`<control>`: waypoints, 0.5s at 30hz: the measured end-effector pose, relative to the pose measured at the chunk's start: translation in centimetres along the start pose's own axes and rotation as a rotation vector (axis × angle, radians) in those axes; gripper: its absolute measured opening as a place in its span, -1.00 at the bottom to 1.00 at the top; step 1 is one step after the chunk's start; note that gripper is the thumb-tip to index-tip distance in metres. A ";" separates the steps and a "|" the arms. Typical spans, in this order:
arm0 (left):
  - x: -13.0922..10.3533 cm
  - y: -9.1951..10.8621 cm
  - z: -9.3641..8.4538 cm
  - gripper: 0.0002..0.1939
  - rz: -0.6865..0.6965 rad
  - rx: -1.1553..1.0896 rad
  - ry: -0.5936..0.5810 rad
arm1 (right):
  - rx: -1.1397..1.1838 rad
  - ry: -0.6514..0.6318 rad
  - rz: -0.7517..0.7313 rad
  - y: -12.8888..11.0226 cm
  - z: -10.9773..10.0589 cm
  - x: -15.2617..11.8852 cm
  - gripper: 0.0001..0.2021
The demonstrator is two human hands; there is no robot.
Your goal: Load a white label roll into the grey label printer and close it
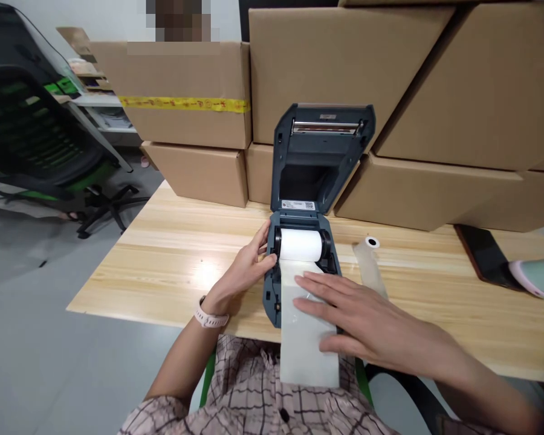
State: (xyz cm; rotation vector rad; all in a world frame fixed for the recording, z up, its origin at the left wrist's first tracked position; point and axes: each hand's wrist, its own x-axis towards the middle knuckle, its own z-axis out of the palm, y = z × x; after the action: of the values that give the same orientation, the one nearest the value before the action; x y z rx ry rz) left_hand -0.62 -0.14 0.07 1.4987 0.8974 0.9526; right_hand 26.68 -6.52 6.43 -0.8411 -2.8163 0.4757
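The tabletop (154,266) is a light wood-grain panel above a grey floor (95,362). Cardboard boxes (344,66) are stacked in two tiers along its far side; the upper left box (185,124) carries yellow printed tape (181,104). A person (176,21), blurred, is partly visible beyond that box. At far left stand a black-and-green office chair (31,139) and a white shelf unit (104,112).

The label printer (272,296) sits at the middle of the tabletop, near edge side, with its lid (317,145) raised at the far end. The open housing contains a white paper roll (301,244), seated between two black holders. A pale strip (306,362) extends from the roll area over the near edge of the tabletop and overhangs the checked shirt (254,374).

The left hand (249,263), with a pink wristband (211,317) at the wrist, bears on the left side of the printer, thumb and index finger apart; its remaining fingers are largely hidden. The right hand (349,311) lies palm down on the strip, fingers extended and spread.

To the right of the printer, a small roll (372,242) with a black core trails a translucent tape (369,272) toward the right hand. Farther right are a dark flat device (483,254) and, at its near end, a pale green cup (541,278) with a pink rim.
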 end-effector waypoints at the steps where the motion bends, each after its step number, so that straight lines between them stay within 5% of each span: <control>1: 0.0 -0.1 -0.1 -0.14 0.001 0.009 -0.002 | -0.011 0.015 0.006 -0.2 0.6 -0.4 -0.46; 8: 0.1 -0.7 -0.3 -0.17 0.020 0.022 -0.002 | -0.046 0.150 -0.022 0.0 1.9 -0.3 -0.61; 15: 0.0 -0.5 -0.1 -0.17 0.001 -0.011 0.015 | -0.009 0.135 0.060 -1.3 2.9 -0.7 -0.46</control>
State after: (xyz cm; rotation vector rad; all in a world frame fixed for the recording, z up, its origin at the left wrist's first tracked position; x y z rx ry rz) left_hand -0.74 0.00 -0.46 1.4847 0.9015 0.9693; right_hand 25.89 -8.64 4.09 -0.9252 -2.6790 0.3983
